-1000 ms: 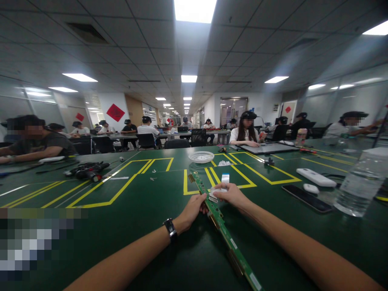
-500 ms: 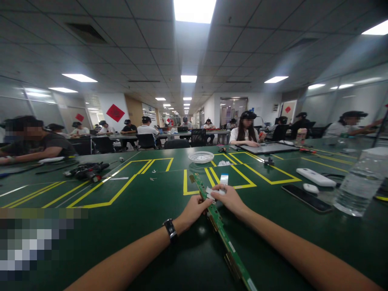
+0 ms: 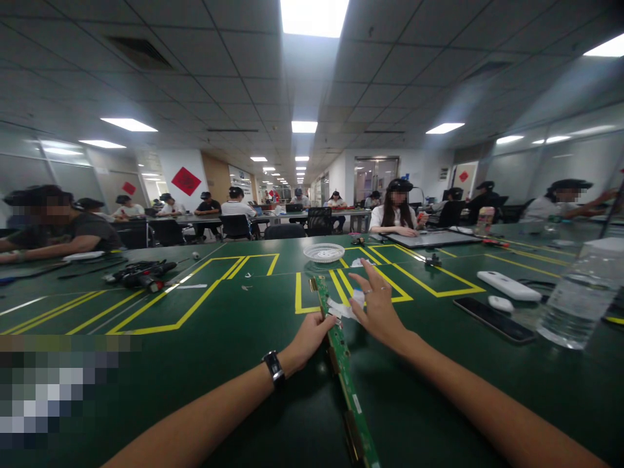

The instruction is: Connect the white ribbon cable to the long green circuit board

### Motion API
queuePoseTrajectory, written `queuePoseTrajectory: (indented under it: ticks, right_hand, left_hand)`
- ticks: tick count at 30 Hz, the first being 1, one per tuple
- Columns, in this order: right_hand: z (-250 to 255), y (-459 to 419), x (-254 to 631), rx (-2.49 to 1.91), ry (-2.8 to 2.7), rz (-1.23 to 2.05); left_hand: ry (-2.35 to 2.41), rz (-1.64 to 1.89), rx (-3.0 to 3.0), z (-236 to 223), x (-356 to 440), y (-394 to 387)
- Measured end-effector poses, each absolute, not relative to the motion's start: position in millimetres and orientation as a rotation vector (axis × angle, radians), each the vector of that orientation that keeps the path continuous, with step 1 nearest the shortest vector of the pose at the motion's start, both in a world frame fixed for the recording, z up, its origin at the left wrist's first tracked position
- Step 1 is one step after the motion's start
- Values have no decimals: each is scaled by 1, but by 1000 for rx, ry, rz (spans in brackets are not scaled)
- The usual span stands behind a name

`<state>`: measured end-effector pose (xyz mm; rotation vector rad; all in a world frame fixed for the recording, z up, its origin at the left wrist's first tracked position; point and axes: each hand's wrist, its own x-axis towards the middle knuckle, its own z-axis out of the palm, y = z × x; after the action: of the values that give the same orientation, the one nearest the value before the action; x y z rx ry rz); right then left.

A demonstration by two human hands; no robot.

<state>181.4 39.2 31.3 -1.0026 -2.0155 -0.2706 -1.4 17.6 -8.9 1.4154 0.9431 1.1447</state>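
My left hand (image 3: 312, 338) grips a long, narrow green circuit board (image 3: 347, 377) near its far end, thumb on top. The board runs toward me, with several gold-brown parts along its left edge. A white flat ribbon cable (image 3: 342, 309) sticks out to the right from the board beside my left thumb. Close to the cable's outer end is my right hand (image 3: 383, 309), its fingers raised and spread apart, a ring on one of them. The cable's outer end passes partly behind the right fingers, and whether they touch it is hard to see.
Yellow tape outlines (image 3: 439, 292) mark the green table. A white basket (image 3: 324, 253) stands ahead. To the right are a phone (image 3: 493, 319), a white case (image 3: 500, 303) and a large water bottle (image 3: 578, 292). Black cables (image 3: 141, 274) lie left. Co-workers sit around.
My right hand has let go of the ribbon cable; its fingers have opened and lifted. The circuit board has swung slightly, its near end shifting left. My left hand keeps its hold.
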Motion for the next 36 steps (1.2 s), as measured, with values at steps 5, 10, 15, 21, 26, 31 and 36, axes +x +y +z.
queuePoseTrajectory:
  ticks: [5, 10, 15, 21, 26, 31, 36]
  right_hand:
    - [25, 38, 176, -1019, -2231, 54]
    - [24, 52, 184, -1032, -2142, 626]
    - [31, 55, 186, -985, -1870, 1184]
    - [32, 55, 189, -947, -1767, 1430]
    - [40, 49, 189, -1039, -1731, 1464]
    - [40, 43, 183, -1025, -1632, 1603]
    - [34, 40, 178, -1001, -1636, 1626]
  left_hand:
    - [890, 1120, 1456, -8, -2, 16]
    - [838, 1096, 1429, -7, -2, 13]
    - [813, 1103, 1347, -5, -2, 12]
    - [837, 1165, 1273, -4, -4, 12]
    - [921, 1223, 1256, -8, -6, 14]
    - [889, 1236, 1211, -11, -5, 16]
    - [916, 1199, 1228, -10, -4, 15]
